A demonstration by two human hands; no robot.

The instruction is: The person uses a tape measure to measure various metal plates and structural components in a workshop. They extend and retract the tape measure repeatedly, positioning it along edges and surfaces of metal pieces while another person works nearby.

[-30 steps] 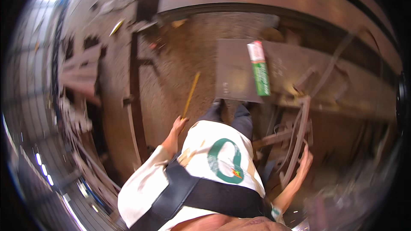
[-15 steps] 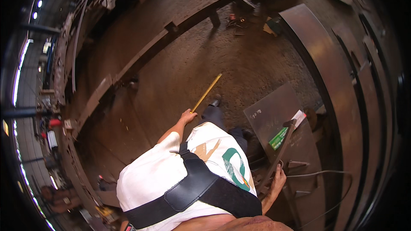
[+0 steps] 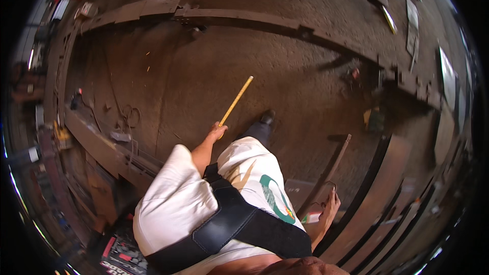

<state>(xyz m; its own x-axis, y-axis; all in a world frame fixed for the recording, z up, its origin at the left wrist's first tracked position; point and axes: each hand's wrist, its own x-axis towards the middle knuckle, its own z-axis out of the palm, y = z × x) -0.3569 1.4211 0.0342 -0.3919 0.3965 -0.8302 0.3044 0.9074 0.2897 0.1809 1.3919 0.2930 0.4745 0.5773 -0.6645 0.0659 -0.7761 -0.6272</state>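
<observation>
My left hand (image 3: 218, 131) is closed round the near end of a yellow measuring rule (image 3: 236, 101). The rule slants up and to the right above the floor, its far end free. Whether it is a folding rule or a drawn-out tape, I cannot tell. On the right, my right hand (image 3: 330, 209) grips a long, narrow brown steel bar (image 3: 331, 168). A short crosspiece sticks out to the left at the bar's far end; its near end is hidden by my shirt. Beside that hand, partly covered, are a green-and-white packet (image 3: 310, 218) and a steel plate (image 3: 298, 188).
A long steel beam (image 3: 239, 18) crosses the floor ahead, joined to another beam (image 3: 99, 140) at the left. Broad steel plates (image 3: 377, 178) stand on the right. A yellow tool (image 3: 62, 136) and cables (image 3: 131, 117) lie on the left. My shoe (image 3: 268, 117) is on the floor.
My view and body have turned to the right, so the surroundings have swung left. Both hands keep the rule and the bar. The steel plate and packet are now mostly hidden by my body.
</observation>
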